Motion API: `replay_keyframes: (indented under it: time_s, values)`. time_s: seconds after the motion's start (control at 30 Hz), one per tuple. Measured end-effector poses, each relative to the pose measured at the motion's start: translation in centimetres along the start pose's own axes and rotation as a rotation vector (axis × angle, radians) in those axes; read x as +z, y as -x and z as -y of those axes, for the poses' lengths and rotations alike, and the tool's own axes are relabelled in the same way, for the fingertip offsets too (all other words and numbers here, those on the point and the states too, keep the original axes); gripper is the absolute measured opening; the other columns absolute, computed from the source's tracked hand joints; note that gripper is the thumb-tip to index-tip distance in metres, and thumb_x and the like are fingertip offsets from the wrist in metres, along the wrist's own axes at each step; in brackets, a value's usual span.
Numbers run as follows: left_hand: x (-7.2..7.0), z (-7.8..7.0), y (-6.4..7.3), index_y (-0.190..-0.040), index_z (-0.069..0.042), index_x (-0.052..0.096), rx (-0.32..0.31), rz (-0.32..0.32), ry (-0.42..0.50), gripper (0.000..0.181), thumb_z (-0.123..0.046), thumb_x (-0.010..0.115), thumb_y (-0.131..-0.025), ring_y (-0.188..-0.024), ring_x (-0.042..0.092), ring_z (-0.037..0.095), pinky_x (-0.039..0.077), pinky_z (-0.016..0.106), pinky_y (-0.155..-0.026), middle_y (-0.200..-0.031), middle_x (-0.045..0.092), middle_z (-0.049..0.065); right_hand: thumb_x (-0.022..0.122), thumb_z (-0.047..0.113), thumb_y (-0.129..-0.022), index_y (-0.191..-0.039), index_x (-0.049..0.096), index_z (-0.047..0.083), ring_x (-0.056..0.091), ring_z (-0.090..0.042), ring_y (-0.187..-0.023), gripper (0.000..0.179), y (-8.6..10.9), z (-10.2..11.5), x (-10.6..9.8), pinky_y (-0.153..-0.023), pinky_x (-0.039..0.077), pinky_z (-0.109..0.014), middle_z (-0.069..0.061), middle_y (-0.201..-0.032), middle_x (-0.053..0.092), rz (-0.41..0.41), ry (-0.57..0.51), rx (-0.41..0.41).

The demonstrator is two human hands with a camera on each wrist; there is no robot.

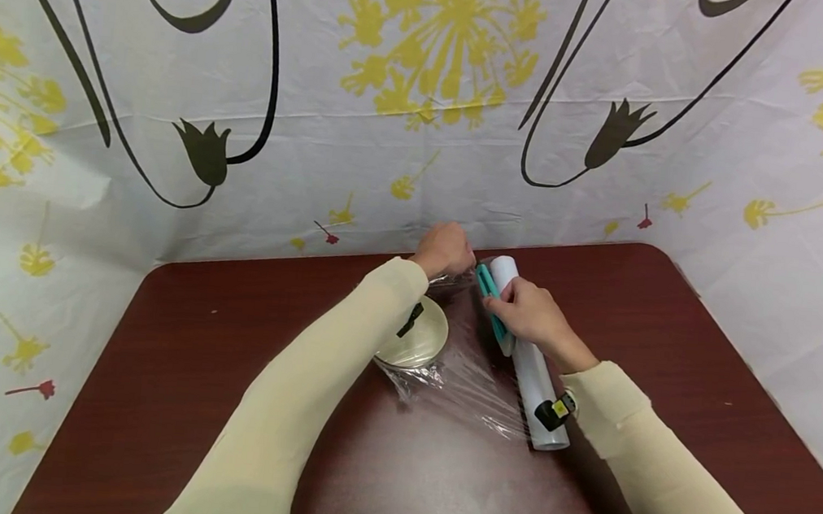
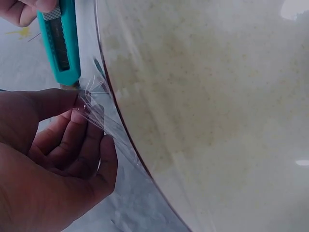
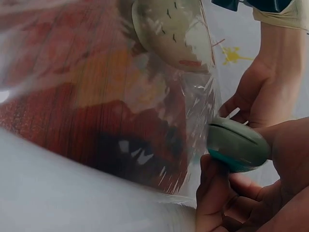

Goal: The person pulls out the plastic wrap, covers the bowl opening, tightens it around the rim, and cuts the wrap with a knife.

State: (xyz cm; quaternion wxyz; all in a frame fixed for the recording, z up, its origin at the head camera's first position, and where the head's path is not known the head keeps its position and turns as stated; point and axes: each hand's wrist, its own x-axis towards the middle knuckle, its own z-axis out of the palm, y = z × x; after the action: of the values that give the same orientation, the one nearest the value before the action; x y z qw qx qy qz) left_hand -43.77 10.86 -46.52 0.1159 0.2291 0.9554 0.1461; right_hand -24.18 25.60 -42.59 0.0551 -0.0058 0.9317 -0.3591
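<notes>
At the far side of the bench (image 1: 149, 397), my left hand (image 1: 445, 250) pinches the edge of the clear film (image 1: 477, 385) between thumb and fingers. My right hand (image 1: 535, 313) is clamped on a teal cutter (image 1: 486, 284), its tip close by my left thumb. The film runs left from the white roll (image 1: 534, 386), which lies far to near, and covers the pale round dish (image 1: 428, 336). I can't tell whether my right hand touches the roll.
</notes>
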Motion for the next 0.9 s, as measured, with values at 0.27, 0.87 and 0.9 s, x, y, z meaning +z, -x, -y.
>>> replay_keyframes:
  time_s: [0.27, 0.87, 0.9]
  values:
    - [-0.1, 0.2, 0.0, -0.06, -0.02, 0.049, 0.016, -0.03, 0.023, 0.043, -0.02, 0.063, -0.1, -0.054, 0.033, 0.015, 0.033, 0.031, -0.051, -0.057, 0.038, -0.006, 0.068, 0.032, -0.108, -0.095, 0.057, 0.006, 0.053, -0.017, -0.064, 0.031, 0.3, 0.4, -0.1, -0.058, 0.045, -0.032, -0.004, -0.077, 0.055, -0.007, 0.016, 0.014]
    - [0.1, 0.5, -0.4, -0.07, -0.022, 0.075, -0.002, -0.057, 0.06, 0.032, -0.029, 0.067, -0.1, -0.084, 0.066, 0.019, 0.056, 0.031, -0.069, -0.078, 0.072, -0.007, 0.071, 0.042, -0.102, -0.074, 0.057, 0.015, 0.052, -0.02, -0.058, 0.041, -2.2, -3.9, 1.8, -0.05, 0.043, -0.035, 0.0, -0.065, 0.051, -0.019, 0.125, -0.016]
    - [0.0, 0.4, -0.4, -0.072, -0.022, 0.076, -0.006, -0.058, 0.062, 0.031, -0.029, 0.067, -0.101, -0.086, 0.067, 0.019, 0.057, 0.032, -0.071, -0.08, 0.073, -0.007, 0.071, 0.041, -0.103, -0.074, 0.057, 0.014, 0.051, -0.02, -0.057, 0.042, -1.6, -3.1, 1.4, -0.051, 0.043, -0.035, 0.0, -0.064, 0.05, -0.011, 0.121, -0.02]
